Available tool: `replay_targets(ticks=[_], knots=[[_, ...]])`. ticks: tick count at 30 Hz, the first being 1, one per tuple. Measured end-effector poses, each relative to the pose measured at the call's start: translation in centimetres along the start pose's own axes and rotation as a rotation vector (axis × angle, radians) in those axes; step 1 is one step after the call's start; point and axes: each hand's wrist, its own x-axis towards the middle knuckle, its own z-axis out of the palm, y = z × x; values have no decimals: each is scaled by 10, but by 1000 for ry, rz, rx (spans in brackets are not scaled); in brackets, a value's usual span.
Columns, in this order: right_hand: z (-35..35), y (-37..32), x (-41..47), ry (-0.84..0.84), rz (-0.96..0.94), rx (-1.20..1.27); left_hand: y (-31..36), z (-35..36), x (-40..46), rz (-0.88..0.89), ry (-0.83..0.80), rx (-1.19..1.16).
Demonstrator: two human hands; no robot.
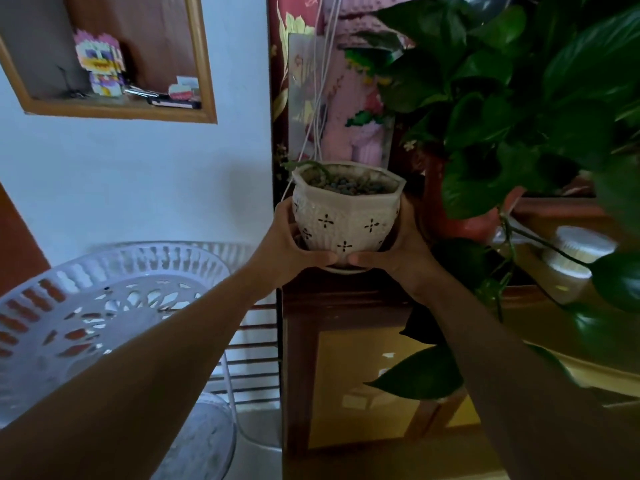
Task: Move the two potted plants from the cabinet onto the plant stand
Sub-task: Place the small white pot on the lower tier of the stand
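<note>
A small white ceramic pot (346,216) with black cross marks and pebbles on its soil is held in the air at the centre. My left hand (294,244) cups its left side and my right hand (398,251) cups its right side, fingertips meeting under its saucer. It hangs over the left end of the brown wooden cabinet (346,299). A large leafy green plant in a red pot (460,220) stands on the cabinet to the right, its leaves spreading wide. The white openwork plant stand (104,299) is at the lower left.
White cylindrical containers (575,254) sit on the cabinet at the right behind trailing vines. A wooden wall niche (114,64) with small toys is at the upper left. White cords hang behind the held pot. A floor fan base (207,441) stands beneath the stand.
</note>
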Motion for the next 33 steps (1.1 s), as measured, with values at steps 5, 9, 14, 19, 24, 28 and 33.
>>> replay_targets(ticks=[5,9,14,19,24,28,33], knots=[[2,-9,-3,-28,4,17,11,0,-10,-17,15,12],[6,-23,-5,-63,-20,46,31,-10,-19,-1,42,21],[9,-55,-4,-111,-36,86,69,-23,-39,-13,75,15],[16,-95,-7,-184,-12,89,110,-37,-64,-80,149,24],[28,-123,-19,-276,-5,107,132,-49,-97,-139,225,53],[38,-135,-40,-330,-15,137,137,-53,-129,-168,274,58],[48,-140,-76,-372,0,166,133,-52,-171,-202,302,71]])
